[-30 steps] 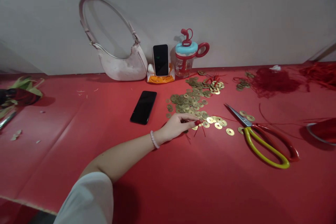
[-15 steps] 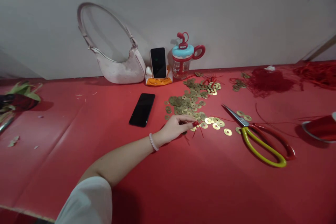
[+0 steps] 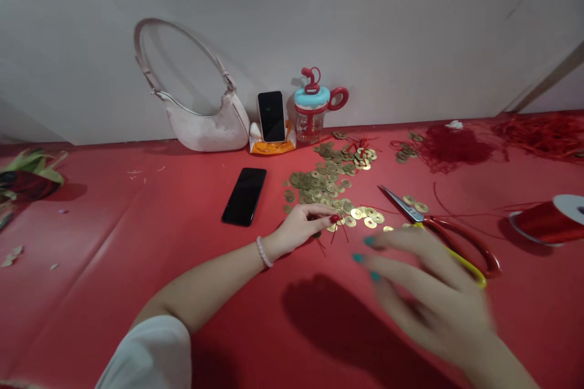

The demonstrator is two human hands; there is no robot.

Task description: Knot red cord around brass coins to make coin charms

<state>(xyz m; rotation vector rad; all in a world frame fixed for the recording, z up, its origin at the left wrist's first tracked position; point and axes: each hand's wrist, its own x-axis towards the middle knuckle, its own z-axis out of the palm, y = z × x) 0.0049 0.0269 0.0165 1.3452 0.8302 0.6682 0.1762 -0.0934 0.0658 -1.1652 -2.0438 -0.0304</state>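
Note:
My left hand (image 3: 301, 228), with a beaded bracelet at the wrist, rests by the near edge of a pile of brass coins (image 3: 314, 185) with holes in the middle. Its thumb and fingers pinch a knotted red cord (image 3: 341, 233), whose loose ends stick out over the table. A dark round thing, perhaps a coin, partly shows under the hand. On the right, my right hand (image 3: 429, 285) is raised above the table, smeared by motion, fingers apart and nothing visible in them. Behind it lie scissors (image 3: 408, 209) with one red and one yellow handle, partly covered.
A spool of red cord (image 3: 541, 223) lies at the right, with heaps of red cord (image 3: 460, 149) behind. A black phone (image 3: 245, 196) lies left of the coins. At the wall stand a white handbag (image 3: 205, 124), a propped phone (image 3: 272, 115) and a cup (image 3: 311, 115).
My right hand has come into view from the lower right, over part of the scissors. My left hand keeps its pinch in the same place by the coins. The view has shifted slightly.

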